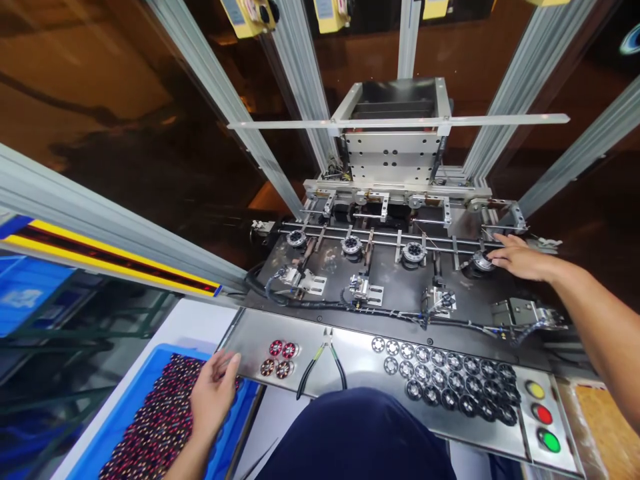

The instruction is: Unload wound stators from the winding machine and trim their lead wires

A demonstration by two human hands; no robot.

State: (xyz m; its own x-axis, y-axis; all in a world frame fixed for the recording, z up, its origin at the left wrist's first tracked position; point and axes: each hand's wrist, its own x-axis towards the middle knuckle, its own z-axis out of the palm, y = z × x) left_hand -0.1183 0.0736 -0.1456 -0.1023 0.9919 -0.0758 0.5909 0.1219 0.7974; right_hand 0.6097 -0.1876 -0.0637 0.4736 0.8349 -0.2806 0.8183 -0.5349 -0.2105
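Note:
At the machine's far right station, my right hand (520, 258) has its thumb and lower fingers against a round motor stator (483, 261) on the holder, while its upper fingers stretch out beyond it. My left hand (216, 387) hovers near the inner edge of a blue tray (160, 353), fingers loosely curled and thumb apart, with nothing visible in it. Dark stators with reddish and copper windings (155, 420) fill that tray. A small group of wound stators (284, 369) lies on the metal ledge (350, 353) just right of my left hand.
Green-handled cutters (324, 360) lie mid-ledge. Rows of black stator cores (450, 380) cover its right part, beside yellow, red and green buttons (543, 413). Other stations hold round parts, such as one at centre (413, 253). Thin guide arms, cables and upright aluminium posts surround the machine bed.

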